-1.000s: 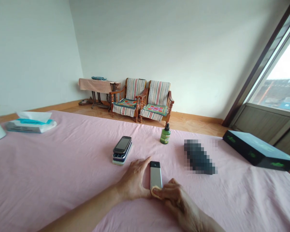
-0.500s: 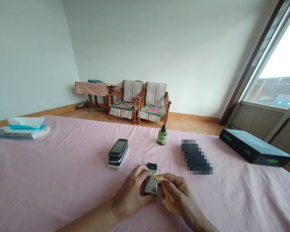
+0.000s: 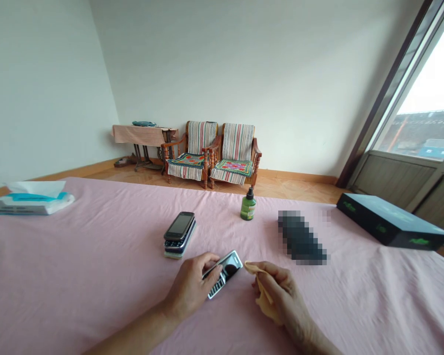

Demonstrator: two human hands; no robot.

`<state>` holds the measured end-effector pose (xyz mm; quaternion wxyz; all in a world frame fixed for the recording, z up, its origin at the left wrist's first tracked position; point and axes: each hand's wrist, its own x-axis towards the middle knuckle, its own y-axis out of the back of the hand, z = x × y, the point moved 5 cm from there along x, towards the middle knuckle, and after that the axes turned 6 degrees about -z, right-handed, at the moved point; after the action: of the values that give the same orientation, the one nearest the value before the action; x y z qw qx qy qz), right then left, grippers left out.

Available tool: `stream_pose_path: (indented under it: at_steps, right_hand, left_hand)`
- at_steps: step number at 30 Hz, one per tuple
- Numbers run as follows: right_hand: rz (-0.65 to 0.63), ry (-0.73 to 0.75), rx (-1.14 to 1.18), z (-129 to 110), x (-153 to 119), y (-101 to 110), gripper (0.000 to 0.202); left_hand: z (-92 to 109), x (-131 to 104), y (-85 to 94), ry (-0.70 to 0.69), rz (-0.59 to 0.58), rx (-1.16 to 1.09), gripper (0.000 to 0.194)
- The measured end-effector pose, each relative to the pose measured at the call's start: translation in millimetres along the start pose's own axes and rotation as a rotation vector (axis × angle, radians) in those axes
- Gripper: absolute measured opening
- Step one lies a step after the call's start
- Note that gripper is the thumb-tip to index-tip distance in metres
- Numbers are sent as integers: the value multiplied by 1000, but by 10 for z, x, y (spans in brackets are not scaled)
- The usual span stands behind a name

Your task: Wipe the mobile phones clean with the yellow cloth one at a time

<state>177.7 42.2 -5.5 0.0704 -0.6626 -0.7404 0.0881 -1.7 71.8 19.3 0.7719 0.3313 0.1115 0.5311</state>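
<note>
Between thumb and fingers, my left hand [image 3: 194, 283] grips a mobile phone [image 3: 228, 268] with its screen and keypad facing up, tilted toward the upper right. Just right of the phone, my right hand [image 3: 281, 293] is closed on a yellowish cloth [image 3: 268, 303], whose tip is near the phone's top end but seems apart from it. A stack of phones [image 3: 180, 234] lies on the pink sheet farther off to the left. Beyond my hands stands a green spray bottle [image 3: 248, 204] with a black top.
The pink sheet [image 3: 114, 256] carries a tissue pack [image 3: 31, 202] at left, a blurred-out dark object [image 3: 301, 237] and a black box [image 3: 392, 219] at right. Behind are two wooden chairs [image 3: 232, 158] and a cloth-covered table [image 3: 138, 134].
The phone has been turned over from its back to its keypad side and angled to the right. The cloth in my right hand has come away from its surface.
</note>
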Motion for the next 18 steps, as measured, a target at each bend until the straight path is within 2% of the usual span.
stream_pose_path:
  at_steps: [4,8,10,14,18]
  right_hand:
    - [16,-1,-37,15,33,42,42]
    - [6,30,-85,11,39,24,40]
    - [-5,33,-84,36,45,27,42]
    - [-50,19,-62,113,48,37,45]
    - [-58,113,-203,78,13,50,39]
  left_hand:
    - [-72,-1,29,40,23,34,25]
    - [53,-63,34,-41,22,92,36]
    - [117,-93,17,-76,-37,67,47]
    - [156,-119,-38,-96,-228,-19,64]
    - [151,-90,-10,-203,-255,110,83]
